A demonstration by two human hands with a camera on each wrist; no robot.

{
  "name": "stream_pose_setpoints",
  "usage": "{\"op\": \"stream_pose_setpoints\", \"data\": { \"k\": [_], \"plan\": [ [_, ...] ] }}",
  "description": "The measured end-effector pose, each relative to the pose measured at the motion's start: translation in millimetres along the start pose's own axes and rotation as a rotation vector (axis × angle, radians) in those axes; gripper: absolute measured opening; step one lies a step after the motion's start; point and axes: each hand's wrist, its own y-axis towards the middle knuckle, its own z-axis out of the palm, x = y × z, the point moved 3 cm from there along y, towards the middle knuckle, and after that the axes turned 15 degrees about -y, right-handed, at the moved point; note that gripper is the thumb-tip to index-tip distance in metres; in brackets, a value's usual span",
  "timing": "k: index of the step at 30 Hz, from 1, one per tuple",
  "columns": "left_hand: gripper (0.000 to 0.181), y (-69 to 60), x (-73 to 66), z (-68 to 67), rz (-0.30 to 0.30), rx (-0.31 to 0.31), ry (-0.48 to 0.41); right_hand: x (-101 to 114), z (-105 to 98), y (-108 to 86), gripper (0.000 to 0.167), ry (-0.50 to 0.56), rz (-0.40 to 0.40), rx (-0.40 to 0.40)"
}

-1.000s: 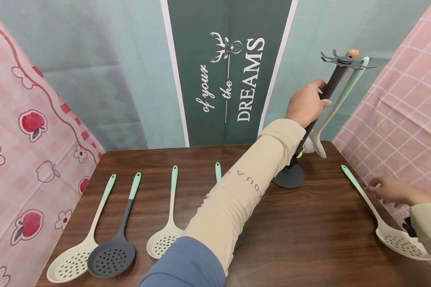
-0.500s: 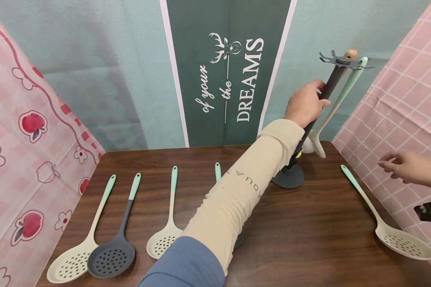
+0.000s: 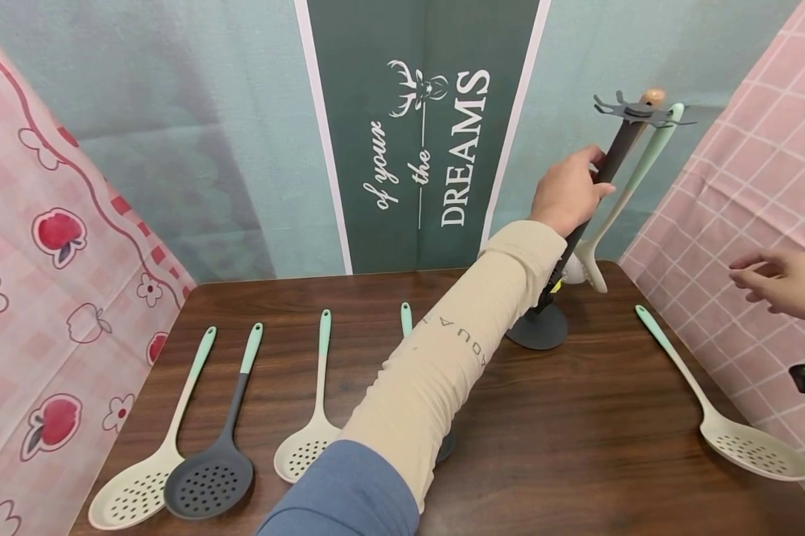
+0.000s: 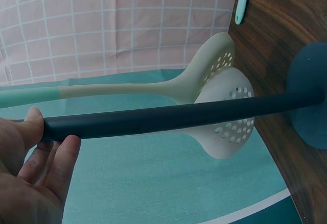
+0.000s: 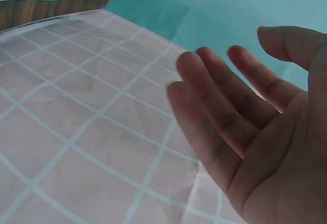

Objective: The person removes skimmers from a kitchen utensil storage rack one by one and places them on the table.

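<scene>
My left hand [image 3: 568, 192] grips the dark post of a utensil stand [image 3: 619, 152] near the table's back right, below its ring of hooks. Two pale skimmers hang from that stand: one has a mint handle [image 3: 651, 160], the other a wooden-looking handle end [image 3: 653, 97]. Their perforated heads overlap behind the post in the left wrist view, the front one whitish [image 4: 225, 132]. Off to the right, my right hand [image 3: 787, 283] is in the air with relaxed fingers, holding nothing. Below it a cream skimmer [image 3: 753, 449] with a mint handle end lies on the table.
On the left of the brown table [image 3: 549, 461] lie a cream skimmer [image 3: 134, 493], a dark grey skimmer [image 3: 208, 480] and another cream one [image 3: 308, 450]. My left sleeve mostly covers a further utensil with a mint handle [image 3: 406, 318]. Fabric walls enclose the back and sides.
My right hand has moved up and to the right, away from the skimmer lying on the right. My left hand keeps its grip on the stand's post.
</scene>
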Motion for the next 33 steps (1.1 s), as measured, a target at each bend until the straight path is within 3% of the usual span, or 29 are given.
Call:
{"op": "stream_pose_setpoints", "data": {
  "k": [5,12,14,19,21,25,28,33],
  "plan": [
    [0.031,2.3,0.9,0.3,0.003,-0.006,0.031,3,-8,3.2,0.053,0.132,-0.015,-0.129],
    [0.033,5.8,-1.1,1.5,0.001,0.007,0.044,-56,1,40.6,0.027,0.345,-0.071,-0.334],
    [0.033,5.6,-1.0,1.3,0.004,0.005,0.043,-61,1,47.6,0.032,0.424,-0.108,-0.4],
    [0.032,4.0,-0.1,1.5,0.009,0.005,0.035,-61,-6,53.8,0.032,0.531,-0.096,-0.516],
    [0.032,3.6,0.3,1.4,0.011,0.006,0.029,-69,-5,60.0,0.028,0.561,-0.072,-0.541],
    [0.032,3.5,0.6,0.3,0.012,-0.004,0.028,-90,-2,78.1,0.027,0.674,-0.117,-0.549],
    [0.032,3.7,0.3,-0.2,0.014,-0.004,0.024,-71,-7,74.7,0.025,0.708,-0.156,-0.54],
    [0.032,3.7,0.9,-0.3,0.015,0.0,0.02,15,-26,39.6,0.028,0.612,-0.154,-0.495]
  ]
}}
